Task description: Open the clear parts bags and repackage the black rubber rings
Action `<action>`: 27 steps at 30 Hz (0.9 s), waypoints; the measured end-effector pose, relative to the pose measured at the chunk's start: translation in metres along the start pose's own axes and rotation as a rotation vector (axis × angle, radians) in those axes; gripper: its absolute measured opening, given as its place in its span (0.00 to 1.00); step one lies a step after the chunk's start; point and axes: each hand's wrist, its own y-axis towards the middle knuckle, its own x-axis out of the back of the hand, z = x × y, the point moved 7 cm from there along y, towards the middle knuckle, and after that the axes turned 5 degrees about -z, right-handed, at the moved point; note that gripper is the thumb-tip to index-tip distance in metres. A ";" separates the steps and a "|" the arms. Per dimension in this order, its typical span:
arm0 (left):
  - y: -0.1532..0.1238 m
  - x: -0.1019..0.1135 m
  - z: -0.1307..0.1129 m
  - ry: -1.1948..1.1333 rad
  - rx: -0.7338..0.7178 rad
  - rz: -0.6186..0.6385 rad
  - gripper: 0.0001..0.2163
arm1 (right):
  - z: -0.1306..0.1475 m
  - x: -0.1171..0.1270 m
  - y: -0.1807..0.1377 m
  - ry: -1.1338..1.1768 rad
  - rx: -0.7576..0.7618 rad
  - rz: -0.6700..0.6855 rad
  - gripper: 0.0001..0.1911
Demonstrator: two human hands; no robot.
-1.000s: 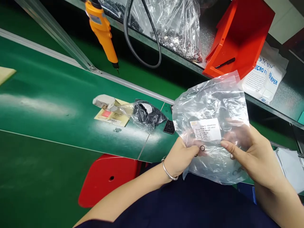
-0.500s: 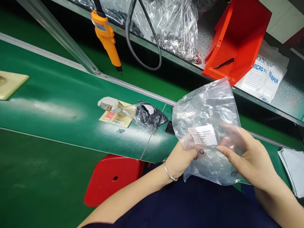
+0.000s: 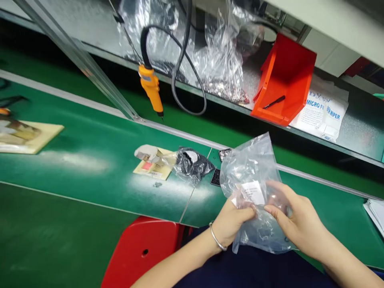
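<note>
Lower now, bag (image 3: pixel 252 172) at table (image 3: pixel 120 188) edge, left grip (image 3: pixel 232 222), right grip (image 3: pixel 295 224) tight on it.

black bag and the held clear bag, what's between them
A small black pad lies on the green bench between black bag and clear bag, seen in the head view.

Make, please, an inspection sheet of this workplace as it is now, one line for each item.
Surface: green bench, bare parts shiny.
Job's things: clear plastic bag with white label, held over the bench edge; contents too blurred to tell.
Clutter: black parts bag, yellow card and beige board lie on the bench.
Hands: left hand and right hand both grip the bag's lower half.
Cables: black cable loops beside the hanging orange screwdriver.
Surroundings: red bin, wiper pack and shelf bags behind; red stool below.
</note>
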 end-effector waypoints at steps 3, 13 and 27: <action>0.001 0.003 0.006 0.006 0.040 -0.037 0.23 | -0.010 -0.009 0.001 0.047 -0.097 0.073 0.19; 0.005 0.007 0.006 0.003 0.038 -0.094 0.23 | -0.032 -0.018 0.007 0.262 -0.317 0.145 0.22; -0.008 0.028 -0.057 0.177 -0.302 -0.179 0.49 | -0.069 -0.015 0.006 0.482 -0.434 0.158 0.29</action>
